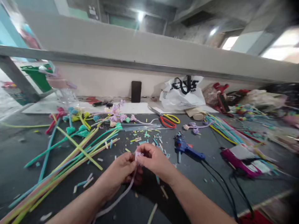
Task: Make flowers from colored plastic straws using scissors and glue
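My left hand (pixel 119 171) is closed, pinching a pale lilac pipe cleaner (pixel 122 196) just under its tip. The stem runs down from the fingers toward the lower edge of the view. At its upper end is a small lilac fluffy bud (pixel 138 155), which the fingers of my right hand (pixel 157 160) close around from the right; they partly cover it. Cut pipe cleaner bits (pixel 146 134) lie just beyond both hands. To the right rests a blue hot glue gun (pixel 190 149) with a black cord.
Long pastel pipe cleaners (pixel 67 165) spread across the left of the dark table. Finished fluffy flowers (pixel 116 115) lie behind them. Scissors (pixel 167 119), a phone (pixel 136 91) and a white bag (pixel 183 93) are at the back. A purple device (pixel 240 163) sits at right.
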### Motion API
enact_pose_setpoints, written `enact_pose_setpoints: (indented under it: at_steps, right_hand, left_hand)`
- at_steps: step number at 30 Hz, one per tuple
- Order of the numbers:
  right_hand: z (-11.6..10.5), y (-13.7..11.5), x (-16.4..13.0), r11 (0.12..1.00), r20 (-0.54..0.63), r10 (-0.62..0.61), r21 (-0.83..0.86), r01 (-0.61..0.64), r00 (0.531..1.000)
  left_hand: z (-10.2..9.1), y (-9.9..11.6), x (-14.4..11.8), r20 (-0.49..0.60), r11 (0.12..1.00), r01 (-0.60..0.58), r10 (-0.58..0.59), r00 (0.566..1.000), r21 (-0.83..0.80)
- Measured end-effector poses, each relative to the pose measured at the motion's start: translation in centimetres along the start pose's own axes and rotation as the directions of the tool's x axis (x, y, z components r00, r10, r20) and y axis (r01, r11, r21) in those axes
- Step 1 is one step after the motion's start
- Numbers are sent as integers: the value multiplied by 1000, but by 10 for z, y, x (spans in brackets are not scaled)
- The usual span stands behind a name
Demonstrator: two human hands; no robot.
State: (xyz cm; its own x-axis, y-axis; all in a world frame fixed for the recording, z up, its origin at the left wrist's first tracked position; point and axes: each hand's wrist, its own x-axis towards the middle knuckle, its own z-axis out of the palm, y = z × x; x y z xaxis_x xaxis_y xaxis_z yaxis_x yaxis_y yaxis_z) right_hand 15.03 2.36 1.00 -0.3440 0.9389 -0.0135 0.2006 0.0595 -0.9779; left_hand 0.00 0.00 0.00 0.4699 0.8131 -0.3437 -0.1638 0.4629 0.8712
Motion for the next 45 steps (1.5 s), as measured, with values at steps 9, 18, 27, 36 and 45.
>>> enact_pose_setpoints:
  at_steps: [9,18,27,36,45]
  right_hand:
    - [-9,4,6,923,25,107,368,-108,994]
    - [-8,6,5,922,167,91,358,-146,982]
    - [-21,-3,-2,886,311,-33,450,-116,950]
    - [-25,5,-1,909,316,22,388,-151,948]
    - [-24,13,3,932,282,54,330,-149,958]
  left_hand:
    - [-12,22,-13,137,1000,-6,2,991,28]
    - [-6,8,-5,53,998,18,-15,998,-56]
    - [-11,14,-16,327,894,274,-156,932,-354]
    - [-6,13,-16,316,913,267,-167,934,-308]
    - [-12,7,-8,214,946,183,-126,969,-269]
